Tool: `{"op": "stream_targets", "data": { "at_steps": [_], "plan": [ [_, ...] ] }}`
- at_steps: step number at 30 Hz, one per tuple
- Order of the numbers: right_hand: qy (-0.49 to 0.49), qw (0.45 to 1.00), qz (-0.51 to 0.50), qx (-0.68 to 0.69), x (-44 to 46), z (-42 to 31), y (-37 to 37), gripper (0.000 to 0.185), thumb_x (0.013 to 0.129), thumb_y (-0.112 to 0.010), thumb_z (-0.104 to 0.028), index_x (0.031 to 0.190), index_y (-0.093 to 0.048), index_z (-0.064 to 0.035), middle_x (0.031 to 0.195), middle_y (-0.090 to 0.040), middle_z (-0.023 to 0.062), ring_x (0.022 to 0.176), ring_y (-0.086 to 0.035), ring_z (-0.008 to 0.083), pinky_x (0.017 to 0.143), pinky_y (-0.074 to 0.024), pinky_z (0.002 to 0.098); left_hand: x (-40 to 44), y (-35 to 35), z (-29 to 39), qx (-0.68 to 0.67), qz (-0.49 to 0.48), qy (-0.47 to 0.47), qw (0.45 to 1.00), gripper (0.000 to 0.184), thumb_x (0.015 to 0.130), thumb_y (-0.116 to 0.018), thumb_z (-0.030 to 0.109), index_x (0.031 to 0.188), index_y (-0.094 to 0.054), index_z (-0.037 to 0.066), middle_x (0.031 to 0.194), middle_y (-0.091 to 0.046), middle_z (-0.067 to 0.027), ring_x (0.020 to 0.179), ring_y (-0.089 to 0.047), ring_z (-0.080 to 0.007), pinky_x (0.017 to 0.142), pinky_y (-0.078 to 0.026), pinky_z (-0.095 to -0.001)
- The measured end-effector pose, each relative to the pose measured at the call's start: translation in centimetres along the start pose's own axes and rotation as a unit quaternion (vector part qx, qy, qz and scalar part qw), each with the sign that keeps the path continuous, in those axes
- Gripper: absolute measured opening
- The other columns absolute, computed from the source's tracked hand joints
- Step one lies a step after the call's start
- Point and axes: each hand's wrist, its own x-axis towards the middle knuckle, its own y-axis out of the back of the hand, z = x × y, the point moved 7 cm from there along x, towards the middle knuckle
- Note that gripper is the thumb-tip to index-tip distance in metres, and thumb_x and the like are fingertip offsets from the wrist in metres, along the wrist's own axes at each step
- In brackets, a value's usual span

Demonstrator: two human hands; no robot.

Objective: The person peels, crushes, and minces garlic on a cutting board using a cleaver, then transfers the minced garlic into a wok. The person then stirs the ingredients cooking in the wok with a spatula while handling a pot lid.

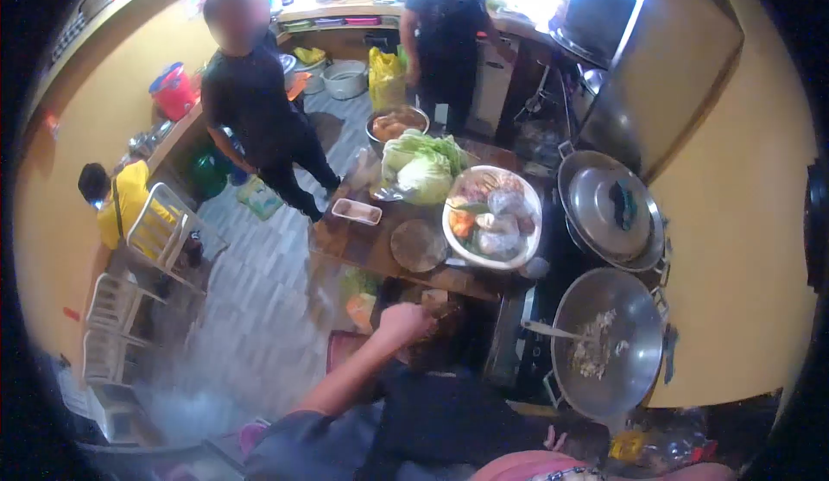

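A bare forearm runs up from a dark sleeve point(302, 442) at the lower left, and I take its hand as my left hand point(404, 322). Its fingers are curled on something small and brown, which I cannot make out, against a dark shape point(453, 343) below the front edge of the wooden table point(332, 237). Only a few fingers of what may be my right hand point(555, 437) show by dark cloth at the bottom; their grip is unclear. A pink shape with a bracelet crosses the lower edge. A round board point(420, 245) lies beyond my left hand.
The table bears leafy cabbage point(423, 170), a white tub point(450, 237) of bagged food, and a small tray point(357, 212). Rightward stand a wok point(635, 369) with a spatula point(553, 331) and a lidded pan point(604, 213). Two people stand beyond; another point(129, 205) is near white chairs point(121, 308).
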Motion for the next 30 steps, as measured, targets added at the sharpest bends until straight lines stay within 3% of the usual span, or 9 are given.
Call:
{"op": "stream_targets", "data": {
  "at_steps": [3,5,8,11,13,17,23,25,30],
  "plan": [
    [-0.006,0.999,0.034,-0.019,-1.8,-0.6,0.0,0.032,0.092,-0.049,-0.039,0.106,-0.064,-0.0139,0.121,-0.055,0.0144,0.100,-0.059,0.0361,0.075,-0.0533,0.0449,-0.4,2.1,1.6,0.010,0.034,-0.022,0.999,0.040,0.084,-0.053,0.044,0.101,-0.066,0.011,0.096,-0.068,-0.0136,0.089,-0.065,-0.0312,0.075,-0.053,-0.0425],
    [-0.087,0.996,-0.007,0.013,-3.4,0.7,-0.4,0.033,0.092,-0.048,-0.039,0.106,-0.064,-0.0130,0.122,-0.055,0.0144,0.100,-0.059,0.0356,0.075,-0.0531,0.0458,-0.1,2.3,2.9,0.030,0.050,-0.042,0.997,0.039,0.084,-0.053,0.044,0.101,-0.066,0.012,0.096,-0.068,-0.0129,0.089,-0.065,-0.0318,0.074,-0.052,-0.0432],
    [0.022,0.996,-0.087,0.025,-6.3,0.3,-2.4,0.036,0.091,-0.050,-0.040,0.108,-0.063,-0.0110,0.122,-0.052,0.0214,0.105,-0.056,0.0380,0.080,-0.0507,0.0496,-0.2,1.8,4.8,0.032,0.005,-0.053,0.998,0.040,0.085,-0.053,0.045,0.102,-0.064,0.011,0.096,-0.067,-0.0132,0.089,-0.065,-0.0326,0.075,-0.052,-0.0442],
    [-0.154,0.978,-0.059,0.130,-1.7,-1.4,0.9,0.047,0.086,-0.055,-0.039,0.119,-0.054,-0.0068,0.133,-0.044,0.0274,0.120,-0.044,0.0456,0.099,-0.0319,0.0585,0.2,0.2,5.5,0.073,0.013,-0.108,0.991,0.043,0.086,-0.052,0.046,0.102,-0.064,0.009,0.096,-0.067,-0.0141,0.089,-0.065,-0.0323,0.074,-0.052,-0.0446],
    [-0.191,0.957,-0.205,0.080,0.8,-1.4,2.1,0.046,0.085,-0.057,-0.040,0.118,-0.055,-0.0079,0.127,-0.046,0.0291,0.116,-0.045,0.0469,0.093,-0.0426,0.0553,-0.7,-1.0,6.5,0.046,-0.030,-0.128,0.990,0.047,0.087,-0.052,0.049,0.097,-0.065,0.005,0.094,-0.067,-0.0162,0.089,-0.065,-0.0319,0.073,-0.052,-0.0443],
    [-0.201,0.951,-0.209,0.107,0.2,-1.3,1.8,0.043,0.083,-0.058,-0.037,0.116,-0.057,-0.0086,0.131,-0.043,0.0278,0.117,-0.044,0.0468,0.096,-0.0392,0.0551,-1.0,-5.6,5.1,0.113,-0.146,-0.102,0.978,0.051,0.087,-0.051,0.051,0.091,-0.068,0.003,0.089,-0.068,-0.0166,0.088,-0.066,-0.0326,0.076,-0.051,-0.0449],
    [-0.161,0.970,-0.181,0.023,0.0,-1.4,2.2,0.040,0.083,-0.059,-0.038,0.115,-0.059,-0.0151,0.137,-0.042,0.0207,0.122,-0.041,0.0406,0.102,-0.0274,0.0564,-1.8,-6.3,5.5,0.102,-0.138,-0.108,0.979,0.053,0.088,-0.049,0.051,0.092,-0.069,0.003,0.093,-0.068,-0.0169,0.090,-0.065,-0.0322,0.078,-0.052,-0.0435],
    [-0.270,0.895,-0.328,0.138,-0.4,-0.9,1.3,0.045,0.089,-0.050,-0.042,0.115,-0.058,-0.0058,0.139,-0.035,0.0272,0.130,-0.031,0.0454,0.105,-0.0189,0.0620,-3.0,-5.7,5.9,0.099,-0.148,-0.085,0.980,0.052,0.088,-0.048,0.051,0.092,-0.069,0.003,0.094,-0.068,-0.0169,0.091,-0.065,-0.0322,0.078,-0.052,-0.0435],
    [-0.284,0.914,-0.240,0.165,-0.6,-1.2,1.0,0.044,0.089,-0.051,-0.043,0.112,-0.059,-0.0063,0.138,-0.037,0.0270,0.128,-0.033,0.0454,0.104,-0.0195,0.0619,-2.0,-6.3,4.7,0.099,-0.130,-0.089,0.983,0.052,0.087,-0.048,0.050,0.092,-0.069,0.003,0.094,-0.068,-0.0158,0.091,-0.065,-0.0322,0.078,-0.052,-0.0427]
  ]
}}
